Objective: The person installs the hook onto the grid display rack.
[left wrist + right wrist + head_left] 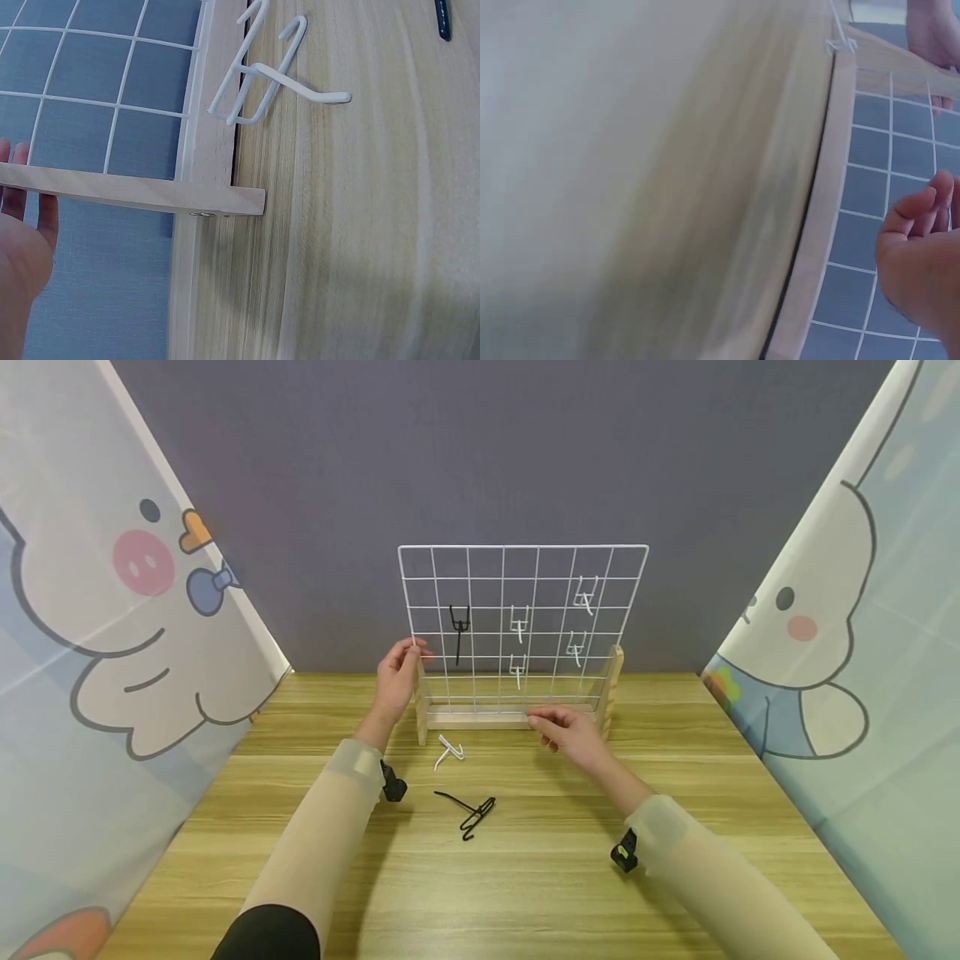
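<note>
A white wire grid rack (522, 547) stands upright in a wooden base. My left hand (397, 681) grips the base's left wooden post (135, 190), with its fingers passing behind the wood. Before the lower part of the grid is my right hand (568, 735), its fingers loosely bent and nothing visible in them. Whether its fingertips touch the wire, I cannot tell. On the grid hang a black hook (460, 627) at left and several white hooks (518, 625) at middle and right. A loose white hook (277, 82) lies on the table just before the base.
A loose black hook (476, 814) lies on the wood-grain table (525, 893), nearer to me than the white one. Behind the rack rises a grey wall (517, 452). Cartoon-printed curtains (180, 677) flank the table on both sides.
</note>
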`<control>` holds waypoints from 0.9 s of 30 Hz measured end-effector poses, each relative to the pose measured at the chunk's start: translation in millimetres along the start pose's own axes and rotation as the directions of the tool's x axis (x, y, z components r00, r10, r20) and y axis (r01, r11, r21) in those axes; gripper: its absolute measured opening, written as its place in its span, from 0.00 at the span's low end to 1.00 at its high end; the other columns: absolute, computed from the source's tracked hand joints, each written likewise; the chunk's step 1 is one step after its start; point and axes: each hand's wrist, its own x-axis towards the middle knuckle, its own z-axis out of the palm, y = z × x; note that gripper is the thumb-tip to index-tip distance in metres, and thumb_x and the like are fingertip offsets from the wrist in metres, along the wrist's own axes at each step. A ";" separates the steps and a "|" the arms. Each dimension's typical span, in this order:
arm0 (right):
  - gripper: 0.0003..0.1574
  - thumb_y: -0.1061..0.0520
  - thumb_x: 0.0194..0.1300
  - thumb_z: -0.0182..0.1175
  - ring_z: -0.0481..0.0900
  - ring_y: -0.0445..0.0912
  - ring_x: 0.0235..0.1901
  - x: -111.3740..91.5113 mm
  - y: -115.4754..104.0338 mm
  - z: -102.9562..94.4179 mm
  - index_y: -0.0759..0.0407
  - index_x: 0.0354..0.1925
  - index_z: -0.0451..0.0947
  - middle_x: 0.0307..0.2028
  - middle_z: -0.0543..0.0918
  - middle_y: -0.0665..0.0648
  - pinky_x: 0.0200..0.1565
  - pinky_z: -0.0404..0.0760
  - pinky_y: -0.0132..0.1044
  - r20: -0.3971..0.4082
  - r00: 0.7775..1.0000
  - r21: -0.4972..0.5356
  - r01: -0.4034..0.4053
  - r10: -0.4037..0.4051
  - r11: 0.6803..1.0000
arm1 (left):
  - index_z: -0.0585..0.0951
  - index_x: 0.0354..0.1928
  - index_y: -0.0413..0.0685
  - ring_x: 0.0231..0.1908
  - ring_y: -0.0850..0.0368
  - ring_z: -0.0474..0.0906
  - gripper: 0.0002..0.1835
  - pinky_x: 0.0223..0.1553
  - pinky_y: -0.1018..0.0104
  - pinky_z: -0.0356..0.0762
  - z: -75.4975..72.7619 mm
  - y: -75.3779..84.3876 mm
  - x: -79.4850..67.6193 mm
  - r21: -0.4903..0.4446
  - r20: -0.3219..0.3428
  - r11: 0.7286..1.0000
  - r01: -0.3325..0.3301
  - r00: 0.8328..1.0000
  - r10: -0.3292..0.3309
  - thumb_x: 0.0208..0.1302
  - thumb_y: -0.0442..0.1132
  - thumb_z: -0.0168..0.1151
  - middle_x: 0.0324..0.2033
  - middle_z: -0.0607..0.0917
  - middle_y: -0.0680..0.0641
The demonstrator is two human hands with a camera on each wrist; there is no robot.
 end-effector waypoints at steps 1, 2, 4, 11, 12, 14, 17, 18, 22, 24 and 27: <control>0.27 0.51 0.81 0.66 0.80 0.44 0.35 -2.7 2.1 0.8 0.68 0.66 0.82 0.38 0.84 0.48 0.36 0.80 0.32 0.022 1.000 -0.013 -0.007 0.008 1.000 | 0.85 0.54 0.46 0.54 0.40 0.88 0.12 0.36 0.72 0.74 0.0 0.2 0.1 0.000 0.002 1.000 0.002 1.000 -0.002 0.88 0.41 0.54 0.51 0.89 0.32; 0.27 0.51 0.81 0.66 0.79 0.44 0.35 -5.5 4.2 1.8 0.68 0.66 0.82 0.38 0.84 0.50 0.36 0.80 0.33 0.043 0.999 -0.028 -0.016 0.017 0.999 | 0.85 0.54 0.47 0.54 0.41 0.88 0.12 0.35 0.72 0.73 0.0 0.6 -0.1 0.000 0.004 1.000 0.002 1.000 -0.002 0.88 0.41 0.54 0.52 0.89 0.30; 0.26 0.50 0.81 0.65 0.79 0.44 0.36 -11.3 8.1 3.7 0.67 0.65 0.83 0.40 0.85 0.54 0.37 0.81 0.35 0.085 0.996 -0.066 -0.024 0.030 0.998 | 0.85 0.54 0.48 0.53 0.43 0.88 0.12 0.33 0.74 0.71 -0.1 0.9 -0.2 -0.003 0.006 1.000 0.000 1.000 0.000 0.88 0.41 0.54 0.53 0.88 0.28; 0.24 0.52 0.81 0.65 0.79 0.47 0.35 -22.7 22.7 12.8 0.67 0.64 0.83 0.43 0.87 0.64 0.35 0.81 0.34 0.279 0.959 -0.132 -0.018 0.055 0.991 | 0.85 0.56 0.45 0.51 0.50 0.89 0.12 0.31 0.74 0.69 -0.9 -0.3 -0.3 -0.015 0.001 1.000 0.018 1.000 -0.018 0.87 0.40 0.54 0.46 0.92 0.45; 0.23 0.52 0.81 0.66 0.80 0.48 0.35 -23.6 23.6 14.1 0.66 0.64 0.83 0.43 0.87 0.64 0.35 0.82 0.35 0.301 0.952 -0.138 -0.013 0.055 0.990 | 0.85 0.56 0.43 0.51 0.49 0.89 0.12 0.32 0.73 0.70 -1.0 -0.7 -0.2 -0.020 0.001 1.000 0.021 1.000 -0.021 0.87 0.40 0.53 0.46 0.92 0.45; 0.23 0.50 0.79 0.67 0.82 0.48 0.38 -25.0 24.6 16.4 0.62 0.64 0.84 0.47 0.88 0.61 0.37 0.83 0.35 0.329 0.942 -0.153 -0.020 0.070 0.988 | 0.83 0.58 0.37 0.53 0.44 0.89 0.14 0.33 0.73 0.71 -0.9 -1.6 0.0 -0.017 0.001 0.999 0.028 1.000 -0.028 0.87 0.38 0.52 0.48 0.91 0.39; 0.23 0.49 0.78 0.69 0.84 0.51 0.42 -25.2 23.7 19.4 0.58 0.64 0.85 0.51 0.88 0.57 0.41 0.85 0.38 0.360 0.930 -0.175 -0.015 0.078 0.984 | 0.81 0.60 0.31 0.57 0.32 0.86 0.16 0.36 0.72 0.74 -0.3 -2.0 -0.1 -0.017 0.008 0.999 0.029 1.000 -0.029 0.87 0.36 0.50 0.54 0.87 0.25; 0.23 0.49 0.77 0.69 0.84 0.51 0.44 -24.8 22.8 20.4 0.56 0.64 0.85 0.52 0.88 0.57 0.42 0.86 0.39 0.366 0.927 -0.184 -0.014 0.081 0.983 | 0.81 0.60 0.30 0.58 0.28 0.84 0.16 0.37 0.71 0.74 -0.2 -2.4 0.0 -0.020 0.009 0.999 0.025 1.000 -0.025 0.87 0.35 0.50 0.56 0.84 0.21; 0.22 0.54 0.76 0.69 0.84 0.52 0.44 -22.8 19.3 25.4 0.58 0.64 0.84 0.54 0.88 0.61 0.42 0.86 0.39 0.411 0.908 -0.189 -0.008 0.086 0.982 | 0.83 0.59 0.37 0.58 0.30 0.84 0.15 0.37 0.73 0.75 0.5 -3.7 0.3 -0.017 0.009 1.000 0.019 1.000 -0.019 0.88 0.37 0.51 0.58 0.83 0.20; 0.22 0.55 0.75 0.69 0.84 0.50 0.44 -21.8 18.3 28.7 0.58 0.64 0.85 0.56 0.88 0.62 0.42 0.86 0.38 0.434 0.896 -0.200 -0.003 0.091 0.980 | 0.84 0.59 0.37 0.55 0.37 0.87 0.14 0.38 0.74 0.76 0.1 -4.9 0.6 -0.022 0.003 1.000 0.009 1.000 -0.009 0.87 0.38 0.52 0.56 0.86 0.23; 0.22 0.57 0.73 0.70 0.84 0.46 0.46 -20.8 18.3 34.5 0.58 0.63 0.85 0.58 0.88 0.62 0.46 0.85 0.37 0.466 0.880 -0.219 0.018 0.089 0.975 | 0.83 0.59 0.35 0.51 0.47 0.89 0.15 0.42 0.72 0.78 -0.4 -5.6 1.3 -0.028 -0.001 1.000 -0.004 1.000 0.004 0.87 0.39 0.54 0.51 0.89 0.30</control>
